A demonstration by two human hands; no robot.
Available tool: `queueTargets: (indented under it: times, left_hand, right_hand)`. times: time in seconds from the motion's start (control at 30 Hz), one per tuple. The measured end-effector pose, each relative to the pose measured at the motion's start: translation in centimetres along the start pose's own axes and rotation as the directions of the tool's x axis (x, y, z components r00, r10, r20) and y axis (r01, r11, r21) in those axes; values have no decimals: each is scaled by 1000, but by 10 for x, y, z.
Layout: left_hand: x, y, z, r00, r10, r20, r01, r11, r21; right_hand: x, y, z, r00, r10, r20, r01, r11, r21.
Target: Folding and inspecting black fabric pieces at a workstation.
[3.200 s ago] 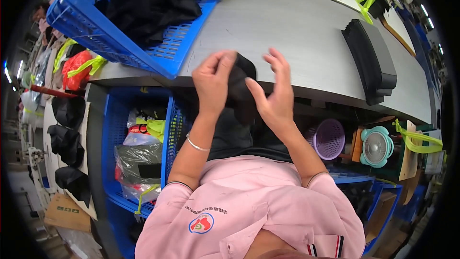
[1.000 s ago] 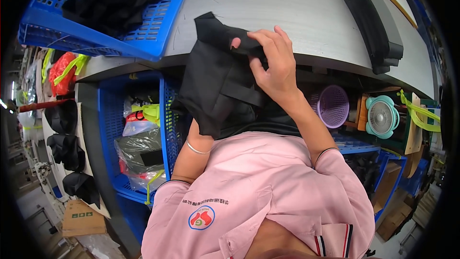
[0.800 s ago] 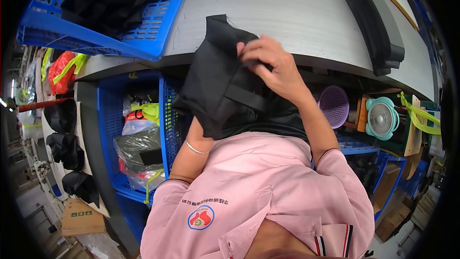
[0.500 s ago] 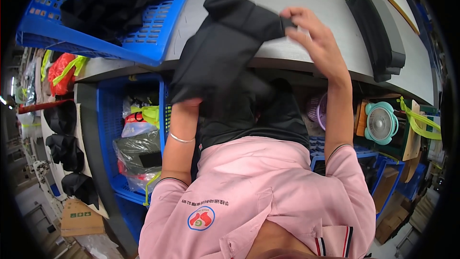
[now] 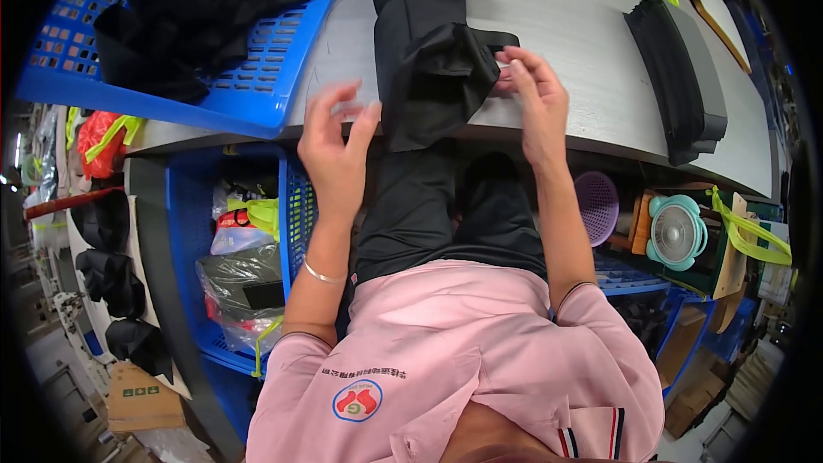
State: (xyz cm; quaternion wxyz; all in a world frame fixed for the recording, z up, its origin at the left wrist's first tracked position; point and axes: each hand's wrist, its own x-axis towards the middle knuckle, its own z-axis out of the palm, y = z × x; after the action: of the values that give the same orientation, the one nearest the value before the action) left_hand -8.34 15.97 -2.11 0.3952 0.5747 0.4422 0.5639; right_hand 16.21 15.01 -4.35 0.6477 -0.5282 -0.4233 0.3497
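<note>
Right grip: my right hand (image 5: 533,101) has its fingertips pinched on the short black strap at the right side of the black fabric bag (image 5: 431,43); the thumb and first fingers close on it, the rest curl loosely.
Left grip: my left hand (image 5: 336,152) is spread wide, fingers up and apart, holding nothing; it hovers just beside the bag's lower left corner, and I cannot tell whether a fingertip brushes the cloth.
Bag: it lies flat on the grey table (image 5: 566,26), folded over itself, its lower end reaching the table's near edge.
Left neighbour: a blue plastic crate (image 5: 257,77) with dark clothing piled in it sits just beside my left hand, close against the bag's left side.
Right neighbour: a stack of flat black pieces (image 5: 677,77) lies well apart to the right.
Arms: both forearms rise from the lower edge over my pink shirt; a thin silver bracelet (image 5: 321,274) rings my left wrist.
Under the table: blue shelves hold a wrapped grey bundle (image 5: 240,279), a purple basket (image 5: 597,203) and a small teal fan (image 5: 677,233).
Edges: the table's near edge runs under both hands.
Open room: bare grey tabletop stretches between the bag and the black stack.
</note>
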Motion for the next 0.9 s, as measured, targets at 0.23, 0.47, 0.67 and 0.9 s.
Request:
queueTargets:
  times: [0.23,0.47,0.67,0.9]
  left_hand:
    - [49,-32,22,819,-295,493,522,741,-423]
    - [52,-31,22,745,-213,632,643,483,-594]
    - [49,-33,28,685,-171,709,698,434,-570]
    - [48,-36,22,636,-103,765,719,441,-538]
  right_hand:
    - [3,-3,28,866,391,311,-492,779,390]
    - [5,3,15,803,274,529,-569,613,548]
    - [3,10,15,796,297,527,-599,506,620]
    - [3,0,19,777,235,584,-552,700,453]
